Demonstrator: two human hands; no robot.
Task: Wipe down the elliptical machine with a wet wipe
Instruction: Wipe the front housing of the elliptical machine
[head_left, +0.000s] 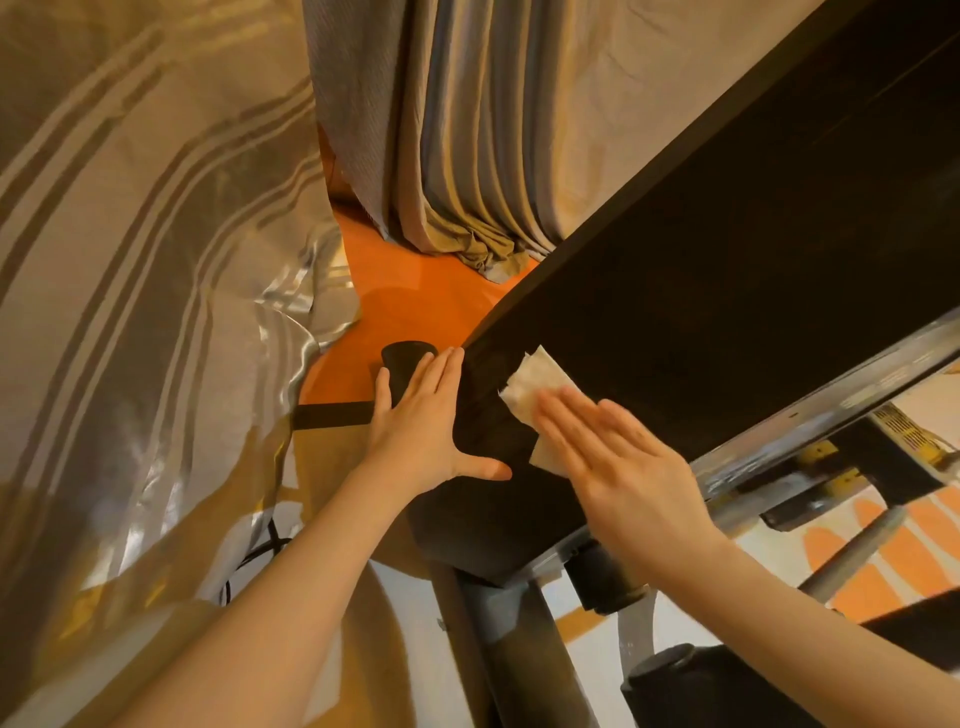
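The right hand (618, 462), motion-blurred, covers much of the wet wipe (535, 397), and the elliptical machine's dark panel (727, 291) runs off the frame's upper right edge.

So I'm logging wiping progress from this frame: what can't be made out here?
- Head view: most of the wet wipe lies hidden under the right hand.
- The right hand's fingers are motion-blurred.
- The dark panel is too dark to show dirt or wetness, and the frame's right edge cuts it off.
- The left hand covers the panel's end.
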